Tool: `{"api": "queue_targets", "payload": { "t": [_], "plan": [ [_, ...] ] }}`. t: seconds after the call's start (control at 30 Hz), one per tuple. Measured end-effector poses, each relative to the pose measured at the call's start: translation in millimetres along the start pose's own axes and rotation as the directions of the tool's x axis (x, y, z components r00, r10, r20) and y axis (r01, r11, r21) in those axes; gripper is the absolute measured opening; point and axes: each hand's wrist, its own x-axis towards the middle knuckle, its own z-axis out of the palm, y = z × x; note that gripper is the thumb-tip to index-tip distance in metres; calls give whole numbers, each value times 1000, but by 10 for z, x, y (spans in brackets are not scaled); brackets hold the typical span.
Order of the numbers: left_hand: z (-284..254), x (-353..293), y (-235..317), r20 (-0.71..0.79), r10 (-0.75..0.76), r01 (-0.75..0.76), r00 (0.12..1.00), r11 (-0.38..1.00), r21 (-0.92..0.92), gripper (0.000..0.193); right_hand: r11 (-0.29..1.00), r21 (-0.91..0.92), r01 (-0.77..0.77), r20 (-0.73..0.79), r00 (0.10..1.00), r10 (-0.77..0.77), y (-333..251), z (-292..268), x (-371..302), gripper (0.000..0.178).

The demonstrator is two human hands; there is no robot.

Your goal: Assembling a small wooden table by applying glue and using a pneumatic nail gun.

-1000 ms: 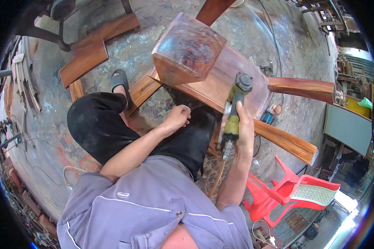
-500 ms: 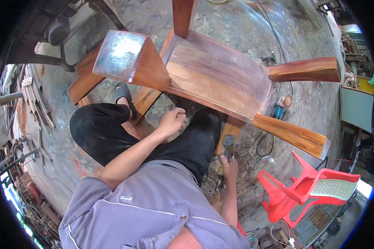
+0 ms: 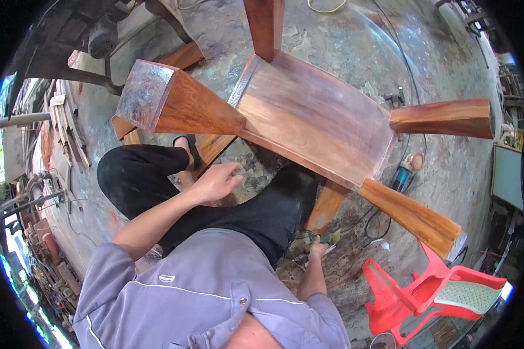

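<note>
My left hand [image 3: 217, 182] hovers over my lap, its fingers loosely apart and nothing in them. Low on my right, my right hand [image 3: 318, 248] is closed round a hand-held power tool [image 3: 330, 237] with a dark head and yellowish body; much of it is hidden by the hand. In front of me lies an upturned wooden piece of furniture, its flat brown panel [image 3: 314, 116] facing up. Tapered legs stick up from its corners, such as the wide left leg [image 3: 198, 107] and the near right leg [image 3: 410, 209]. Neither hand touches it.
A red plastic chair [image 3: 399, 296] lies tipped over at the lower right. Beyond the near right leg, a teal power tool [image 3: 401, 178] with a round pad rests on the floor, its cord trailing. Wooden boards [image 3: 327, 208] support the piece. Wood strips [image 3: 70, 125] lean at the left.
My right hand has lowered the power tool toward the floor, turning it from upright to sideways. My left hand has drawn back to the left. The view has shifted slightly.
</note>
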Motion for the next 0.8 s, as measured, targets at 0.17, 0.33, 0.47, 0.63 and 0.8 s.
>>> {"api": "queue_targets", "payload": {
  "t": [0.17, 0.33, 0.47, 0.63, 0.8],
  "plan": [
    [-24, 95, -129, -88, -104, 102, 991, 994, -33, 35, 735, -278, 618, 388, 773, -503, -1165, -722, -732, 44],
    [345, 416, -114, 73, -403, 393, 912, 814, -427, 40, 320, 600, 733, 225, 229, -947, -3586, -2153, -1604, 20],
    [500, 761, -1, 74, -475, 398, 877, 630, -667, 45, 27, 519, 854, -161, 129, -979, -6175, -2554, -1312, 16],
    [455, 1015, 146, 11, -472, 320, 881, 580, -749, 50, 242, 106, 964, 843, 42, -537, -7743, -1612, -413, 15],
    [319, 1115, 367, 14, -530, 382, 848, 592, -709, 60, 453, -77, 888, 979, -18, 201, -7543, -776, -245, 52]
  ]
}}
